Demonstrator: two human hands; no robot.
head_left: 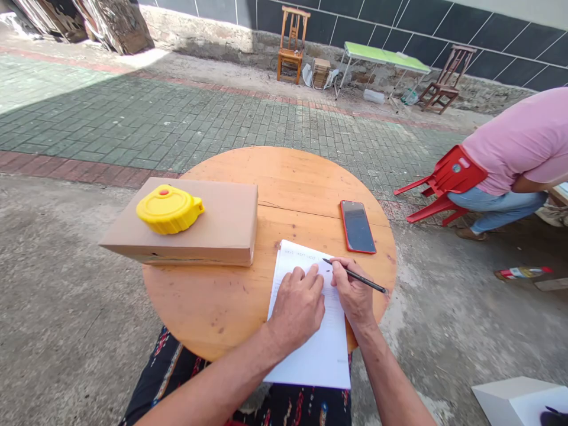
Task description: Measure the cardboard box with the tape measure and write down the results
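A white sheet of paper point(317, 349) lies on the near edge of a round wooden table point(222, 296), with a line of writing at its top. My left hand point(298, 307) rests flat on the paper, fingers loosely together, holding it down. My right hand point(352, 293) is closed around a black pen point(355, 276), whose tip touches the paper near the top. A red phone point(357, 226) lies face up just beyond the paper. To the left, a flat cardboard box point(222, 228) carries a yellow tape measure point(168, 208).
A person in a pink shirt sits on a red plastic chair point(448, 177) at the right. A white box point(519, 402) stands at the bottom right. Wooden chairs point(291, 44) and a green folding table point(386, 57) line the far wall across the paved ground.
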